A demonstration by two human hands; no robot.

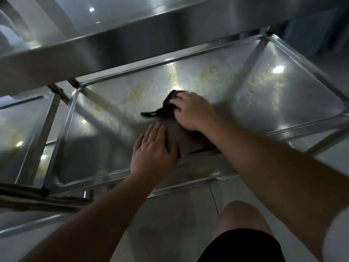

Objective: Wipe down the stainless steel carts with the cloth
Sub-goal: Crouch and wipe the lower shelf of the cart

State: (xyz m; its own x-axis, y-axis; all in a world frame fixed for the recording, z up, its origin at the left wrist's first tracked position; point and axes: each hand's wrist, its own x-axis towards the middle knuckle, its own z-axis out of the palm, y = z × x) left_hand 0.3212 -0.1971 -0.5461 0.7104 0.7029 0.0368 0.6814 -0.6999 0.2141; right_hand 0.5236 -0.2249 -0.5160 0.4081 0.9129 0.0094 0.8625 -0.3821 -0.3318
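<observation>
A stainless steel cart's lower shelf [283, 103] fills the middle of the head view, smeared with yellowish residue [172, 72]. A dark cloth [166, 108] with a purple patch lies bunched on the shelf, and my right hand [192, 110] presses down on it with curled fingers. My left hand [153, 152] lies flat with fingers apart near the shelf's front rim, just left of my right forearm. The cloth's near part is hidden under my right hand.
The cart's upper shelf [113, 35] overhangs at the top. A second steel cart [24, 129] stands close on the left, its frame touching this one. Pale tiled floor [179, 224] and my bare knee [243, 216] are below.
</observation>
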